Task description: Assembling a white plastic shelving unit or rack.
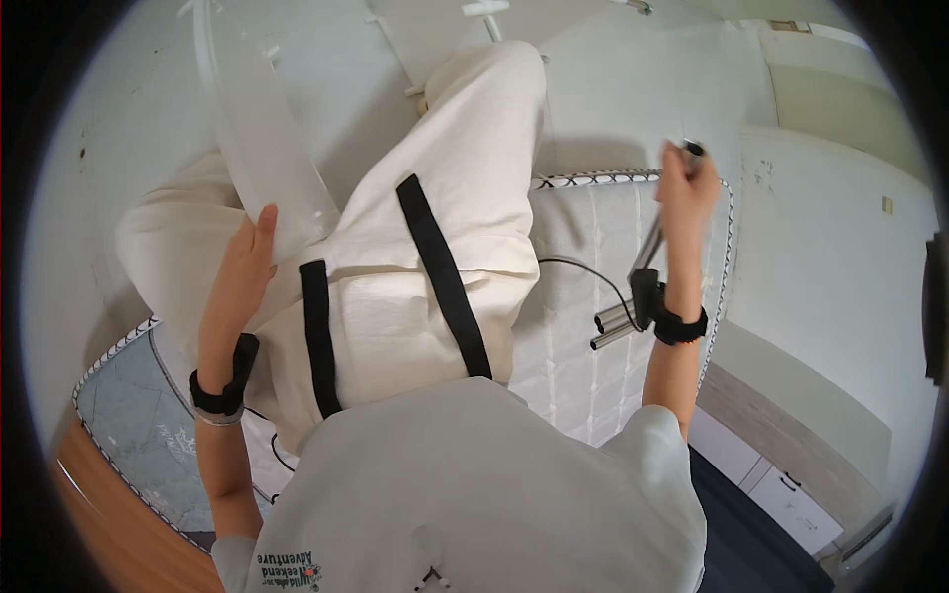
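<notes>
My left hand (247, 259) grips the lower end of a long translucent white plastic panel (265, 148). The panel rises from my lap toward the far left, one finger showing on its face and the rest partly hidden. Off to the right, my right hand (686, 198) is raised and closed round a shiny metal tube (648, 242), whose open end shows above the fist. Slight motion blur softens that hand. More metal tubes (613, 334) lie on the quilted grey mat (573, 371) below it.
White plastic fittings (486, 8) and a thin pale panel are at the far side, with a small metal-ended piece (633, 6) to their right. A black cable (583, 265) runs to my right wrist strap. A low cabinet (791, 504) stands at the right, wooden flooring (119, 504) at lower left.
</notes>
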Tool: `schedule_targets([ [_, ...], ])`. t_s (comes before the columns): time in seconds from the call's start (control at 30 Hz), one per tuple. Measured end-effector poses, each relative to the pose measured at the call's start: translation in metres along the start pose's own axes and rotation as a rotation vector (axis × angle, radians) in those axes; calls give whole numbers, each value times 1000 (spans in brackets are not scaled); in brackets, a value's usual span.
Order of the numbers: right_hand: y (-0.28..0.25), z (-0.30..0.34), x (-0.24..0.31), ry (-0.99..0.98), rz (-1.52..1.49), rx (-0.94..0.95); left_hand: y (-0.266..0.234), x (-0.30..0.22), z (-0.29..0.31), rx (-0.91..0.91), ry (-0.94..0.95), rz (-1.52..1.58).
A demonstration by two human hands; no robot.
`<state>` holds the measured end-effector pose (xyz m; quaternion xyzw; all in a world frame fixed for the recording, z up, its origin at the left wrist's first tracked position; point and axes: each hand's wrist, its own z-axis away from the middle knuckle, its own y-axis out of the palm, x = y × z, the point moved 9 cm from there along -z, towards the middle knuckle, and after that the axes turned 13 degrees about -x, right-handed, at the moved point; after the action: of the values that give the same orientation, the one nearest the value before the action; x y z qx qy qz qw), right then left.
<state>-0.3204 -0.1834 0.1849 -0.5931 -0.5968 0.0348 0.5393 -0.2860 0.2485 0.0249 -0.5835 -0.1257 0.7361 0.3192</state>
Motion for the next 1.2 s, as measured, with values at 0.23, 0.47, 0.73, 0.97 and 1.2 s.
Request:
schedule_targets([
  [0.23, -117, -1, -188, 512, -270, -409, 3, -19, -11, -75, 32, -66],
  [0.47, -157, 80, -412, 559, 432, -399, 17, -24, -14, 9, -95, -116],
  [0.73, -104, 187, -403, 707, 961, -104, 8, -14, -7, -55, -230, -56],
  [0.97, -92, 144, -351, 563, 711, -235, 8, 9, -5, -74, -377, 92],
  [1.2, -59, 133, -299, 465, 667, -227, -3, 34, 2, -125, 54, -163],
])
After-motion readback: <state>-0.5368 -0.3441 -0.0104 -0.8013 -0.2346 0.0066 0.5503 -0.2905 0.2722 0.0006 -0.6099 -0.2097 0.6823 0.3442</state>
